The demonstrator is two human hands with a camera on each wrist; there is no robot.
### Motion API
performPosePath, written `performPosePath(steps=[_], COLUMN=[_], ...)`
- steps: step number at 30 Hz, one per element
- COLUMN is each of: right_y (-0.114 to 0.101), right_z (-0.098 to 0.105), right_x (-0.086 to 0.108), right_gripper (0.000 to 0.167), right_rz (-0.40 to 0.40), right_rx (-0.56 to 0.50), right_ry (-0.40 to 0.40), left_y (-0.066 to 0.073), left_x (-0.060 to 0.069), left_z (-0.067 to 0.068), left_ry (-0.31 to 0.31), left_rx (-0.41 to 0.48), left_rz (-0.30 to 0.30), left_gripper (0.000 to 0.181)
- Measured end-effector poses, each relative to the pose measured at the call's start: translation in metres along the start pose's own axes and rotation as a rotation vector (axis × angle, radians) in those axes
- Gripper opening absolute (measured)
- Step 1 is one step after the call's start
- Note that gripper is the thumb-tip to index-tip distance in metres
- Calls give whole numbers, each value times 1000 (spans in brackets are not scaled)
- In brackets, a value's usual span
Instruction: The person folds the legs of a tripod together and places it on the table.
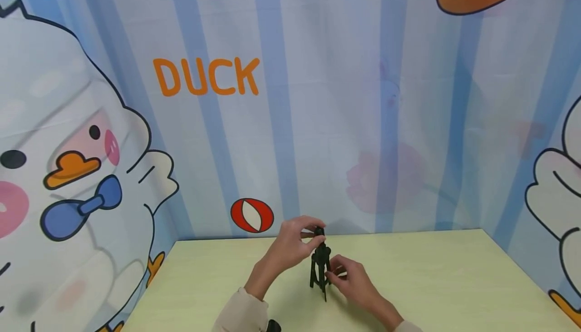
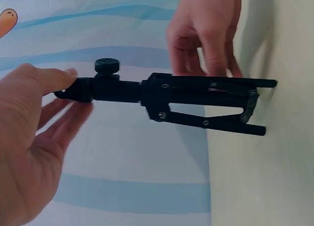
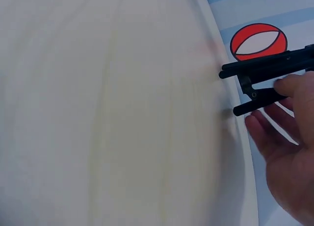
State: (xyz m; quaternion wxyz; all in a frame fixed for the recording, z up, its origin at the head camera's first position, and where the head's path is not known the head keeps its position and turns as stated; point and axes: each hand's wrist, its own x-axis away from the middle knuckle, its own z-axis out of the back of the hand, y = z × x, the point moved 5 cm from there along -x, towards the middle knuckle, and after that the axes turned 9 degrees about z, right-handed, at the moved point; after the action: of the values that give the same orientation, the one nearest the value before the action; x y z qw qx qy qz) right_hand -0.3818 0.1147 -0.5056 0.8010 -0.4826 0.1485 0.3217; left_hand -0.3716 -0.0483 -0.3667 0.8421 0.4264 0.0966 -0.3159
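Observation:
A small black tripod point(image 1: 321, 259) stands upright above the pale yellow table, its legs only partly spread. My left hand point(image 1: 290, 243) pinches its top end between thumb and fingers. In the left wrist view a round knob point(image 2: 107, 66) sticks out from the tripod's neck, just below those fingertips. Low on the other side, my right hand point(image 1: 355, 277) has thumb and fingers around one leg, as the right wrist view also shows at the hand point(image 3: 297, 133). The leg tips are close to the tabletop; whether all of them touch it I cannot tell.
The pale yellow table point(image 1: 204, 271) ends at a striped blue curtain point(image 1: 317, 120) behind the tripod. The curtain carries printed ducks, lettering and a red ball point(image 1: 252, 215). A small black object point(image 1: 274, 326) shows beside the left sleeve at the bottom edge.

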Motion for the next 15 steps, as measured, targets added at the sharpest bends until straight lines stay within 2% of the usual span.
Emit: performPosePath(steps=[4,7,11,15], right_y=[6,9,12,15], right_z=[-4,-5,-6,-9], right_x=[-1,-2,-3,-5], right_gripper=[10,15,22,21], right_rz=[-23,-30,-37,-70], right_rx=[-67,-105,-195,-296], right_ry=[-131,-198,-233,-261], left_y=[4,5,3,2], left_x=[-6,-9,-10,-9], left_z=[2,1,0,2], left_ry=[-97,-146,-162,-156], left_rx=[-64,-103,-105,-94], left_rz=[44,58,71,80], left_gripper=[25,25,25,26])
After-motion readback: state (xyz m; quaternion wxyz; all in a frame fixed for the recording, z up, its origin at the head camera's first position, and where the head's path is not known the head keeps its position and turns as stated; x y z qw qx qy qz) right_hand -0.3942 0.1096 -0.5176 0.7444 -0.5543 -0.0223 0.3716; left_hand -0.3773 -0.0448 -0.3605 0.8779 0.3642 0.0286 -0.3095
